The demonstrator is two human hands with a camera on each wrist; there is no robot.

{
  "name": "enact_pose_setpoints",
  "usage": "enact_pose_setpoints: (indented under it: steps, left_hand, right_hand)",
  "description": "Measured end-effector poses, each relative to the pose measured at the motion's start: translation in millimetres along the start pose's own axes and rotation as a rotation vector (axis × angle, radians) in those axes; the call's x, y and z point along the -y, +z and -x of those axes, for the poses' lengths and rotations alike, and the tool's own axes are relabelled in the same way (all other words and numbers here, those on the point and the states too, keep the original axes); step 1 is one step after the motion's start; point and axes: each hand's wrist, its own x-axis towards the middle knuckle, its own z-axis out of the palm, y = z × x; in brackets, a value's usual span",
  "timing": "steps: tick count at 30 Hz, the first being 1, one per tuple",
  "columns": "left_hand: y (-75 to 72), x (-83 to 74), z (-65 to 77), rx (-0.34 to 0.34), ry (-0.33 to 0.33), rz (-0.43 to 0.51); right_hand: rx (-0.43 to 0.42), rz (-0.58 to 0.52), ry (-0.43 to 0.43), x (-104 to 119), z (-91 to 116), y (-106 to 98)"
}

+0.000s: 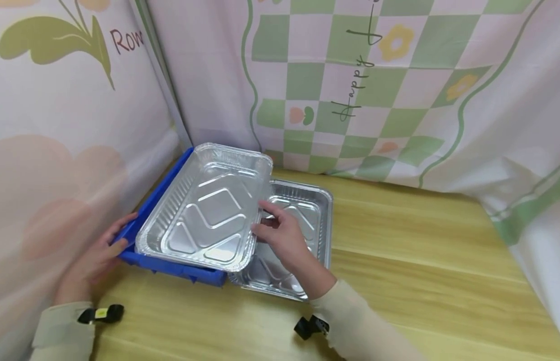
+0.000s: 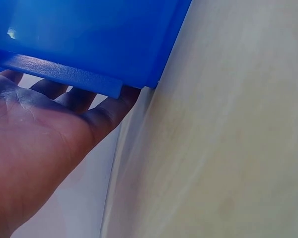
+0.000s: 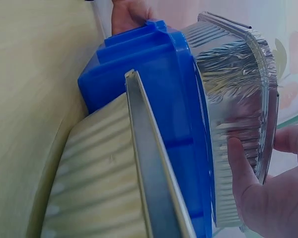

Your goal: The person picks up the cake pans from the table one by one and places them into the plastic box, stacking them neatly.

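Note:
A rectangular foil tray point(image 1: 212, 205) lies over the top of a blue plastic bin point(image 1: 182, 271), slightly tilted in the head view. My right hand point(image 1: 289, 243) pinches the tray's right rim between thumb and fingers; in the right wrist view the thumb presses the tray's ribbed outer wall point(image 3: 233, 119). At the bin's left side, my left hand point(image 1: 97, 255) grips the rim, its fingers tucked under the lip in the left wrist view. Another foil tray point(image 1: 325, 225) stands on the table right of the bin, partly covered by the upper tray and my right arm. The bin's inside is mostly hidden.
The wooden tabletop point(image 1: 419, 260) stretches to the right and in front. A printed cloth point(image 1: 81, 125) hangs close along the left side, next to the bin. A checked curtain point(image 1: 352, 85) hangs along the table's back edge.

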Motion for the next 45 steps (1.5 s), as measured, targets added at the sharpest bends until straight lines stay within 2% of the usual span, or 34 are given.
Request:
enact_pose_setpoints:
  steps: [6,14,23,27,30,34,41,45]
  left_hand:
    - [-2.7,2.1,1.2,-0.009,0.007,0.016]
    - [-0.8,1.3,0.7,-0.039,0.01,-0.014]
    - [-0.4,1.2,0.1,0.007,0.03,0.017]
    - [-0.3,0.1,0.3,0.002,0.011,-0.027]
    - [1.2,-1.6,1.5,-0.027,-0.007,-0.074]
    - [3.3,-1.0,1.8,-0.054,-0.025,-0.099]
    - [4.3,-1.9,0.8,-0.051,-0.031,-0.072]
    - [2.8,-2.4,1.1,-0.047,-0.036,-0.041]
  right_hand:
    - [0.034,0.0,-0.016,0.8,-5.5,14.0]
    - [0.034,0.072,0.008,2.0,-11.7,30.4]
    - [-0.019,0.207,0.026,0.2,-25.3,40.5]
    - [-0.037,0.2,0.042,-3.2,-31.3,43.9]
    - [-0.02,0.165,0.048,-6.6,-35.9,46.8]
    - [0.013,0.164,0.062,-8.1,-38.5,46.0]
    - [-0.01,0.367,0.082,-8.5,-38.2,33.9]
    - [-0.024,0.392,0.085,-12.5,-36.8,24.5]
